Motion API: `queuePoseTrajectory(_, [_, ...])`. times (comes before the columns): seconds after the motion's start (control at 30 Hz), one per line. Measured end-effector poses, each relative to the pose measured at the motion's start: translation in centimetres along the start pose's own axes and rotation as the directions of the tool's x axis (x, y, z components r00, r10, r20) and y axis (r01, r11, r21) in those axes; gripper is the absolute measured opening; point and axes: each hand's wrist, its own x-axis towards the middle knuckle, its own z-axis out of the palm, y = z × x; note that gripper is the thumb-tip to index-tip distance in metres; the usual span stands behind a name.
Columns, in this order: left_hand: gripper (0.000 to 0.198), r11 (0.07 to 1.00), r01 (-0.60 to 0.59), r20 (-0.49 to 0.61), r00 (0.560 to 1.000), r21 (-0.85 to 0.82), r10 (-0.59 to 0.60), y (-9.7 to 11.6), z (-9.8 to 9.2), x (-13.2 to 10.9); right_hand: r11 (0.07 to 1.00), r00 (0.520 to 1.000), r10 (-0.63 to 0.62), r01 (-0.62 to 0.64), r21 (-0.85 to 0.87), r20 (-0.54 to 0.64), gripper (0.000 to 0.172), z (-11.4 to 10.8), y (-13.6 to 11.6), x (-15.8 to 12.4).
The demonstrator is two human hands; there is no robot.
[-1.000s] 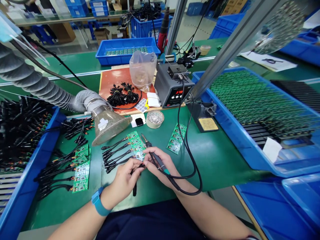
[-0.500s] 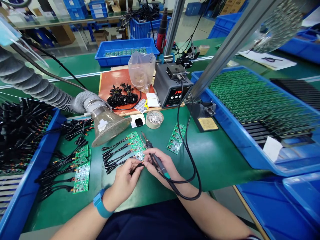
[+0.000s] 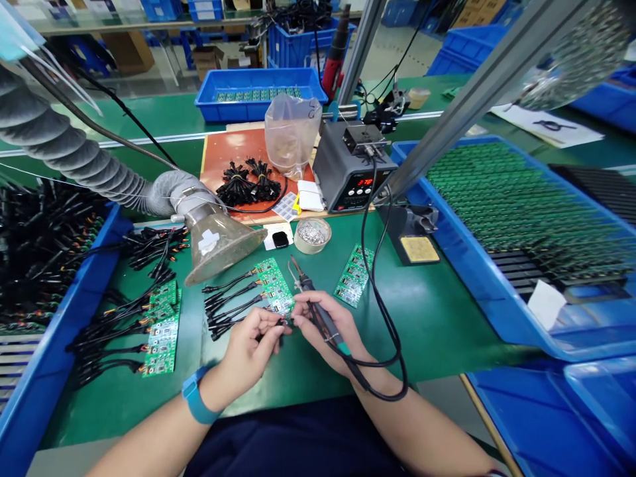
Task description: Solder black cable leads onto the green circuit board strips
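Note:
My left hand (image 3: 253,348) pinches a short black cable (image 3: 284,322) near its wire end, close to the lower edge of a green circuit board (image 3: 274,281). Several black cables stick out from that board's left side. In my right hand (image 3: 332,331) lies a soldering iron (image 3: 322,317), its tip pointing up and away over the table. The right thumb and forefinger come near the cable end; whether they touch it is hard to see. Tweezers (image 3: 293,271) appear alongside the iron in the same hand. A second board (image 3: 356,275) without cables rests to the right.
A fume hose nozzle (image 3: 218,242) hangs left of the boards. A tin of solder wire or shavings (image 3: 312,235), a soldering station (image 3: 350,172) and an iron stand (image 3: 410,232) are behind. Finished-looking wired boards (image 3: 163,338) lie left. Blue bins (image 3: 521,324) flank both sides.
My left hand has opened its fingers slightly and turned the cable end beside the board. My right hand stays close, still holding the iron. The whole view has shifted a little.

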Motion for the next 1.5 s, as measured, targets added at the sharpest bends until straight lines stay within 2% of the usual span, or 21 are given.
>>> queuePoseTrajectory(0.1, [0.031,0.995,0.042,0.058,0.998,-0.089,-0.037,0.5,0.0,0.2,0.993,0.999,0.027,-0.031,0.115,0.034,0.025,-0.4,-0.2,0.1])
queuePoseTrajectory(0.23, [0.031,0.989,0.077,0.108,0.992,-0.127,-0.063,0.7,-0.1,0.3,0.969,0.994,0.021,-0.047,0.245,0.108,0.026,-0.1,-0.1,0.0])
queuePoseTrajectory(0.5, [0.038,0.93,0.26,0.221,0.954,-0.26,-0.205,0.6,0.0,0.5,0.979,0.993,0.009,-0.033,0.202,0.12,0.028,0.1,0.3,-0.1])
queuePoseTrajectory(0.8, [0.04,0.904,0.302,0.261,0.938,-0.303,-0.226,1.3,-0.1,0.7,0.983,0.989,0.04,-0.065,0.173,0.142,0.026,-0.2,-0.1,0.0])
queuePoseTrajectory(0.9, [0.037,0.933,0.251,0.236,0.953,-0.257,-0.191,1.3,0.0,0.6,0.989,0.989,0.031,-0.052,0.141,0.146,0.024,0.0,-0.3,0.0])
queuePoseTrajectory(0.97, [0.032,0.964,0.184,0.196,0.97,-0.191,-0.146,1.1,0.1,0.5,0.998,0.993,0.011,-0.017,0.058,0.118,0.023,0.2,-0.2,0.0])
queuePoseTrajectory(1.07, [0.021,0.999,0.004,0.112,0.994,0.047,-0.009,0.4,-0.1,0.1,0.985,0.996,-0.081,0.086,-0.149,0.039,0.022,0.8,0.0,0.0])
queuePoseTrajectory(1.13, [0.014,0.945,-0.171,0.079,0.985,0.278,0.155,-0.1,-0.3,-0.2,0.958,0.988,-0.151,0.146,-0.246,-0.002,0.023,1.2,0.2,0.0])
queuePoseTrajectory(1.23, [0.012,0.787,-0.371,0.096,0.922,0.494,0.375,-0.8,-0.5,-0.6,0.962,0.99,-0.141,0.132,-0.237,-0.021,0.025,1.4,0.2,-0.2])
queuePoseTrajectory(1.3, [0.013,0.737,-0.406,0.093,0.899,0.539,0.428,-0.9,-0.5,-0.7,0.987,0.998,-0.064,0.062,-0.151,-0.008,0.025,1.3,0.1,-0.3])
queuePoseTrajectory(1.4, [0.012,0.755,-0.358,0.038,0.913,0.55,0.406,-0.5,-0.3,-0.7,0.998,0.999,0.045,-0.044,-0.042,0.015,0.023,0.9,-0.1,-0.4])
queuePoseTrajectory(1.5, [0.01,0.785,-0.316,-0.007,0.926,0.532,0.378,-0.3,-0.1,-0.6,0.999,0.999,0.042,-0.041,-0.035,0.02,0.022,0.6,-0.1,-0.4])
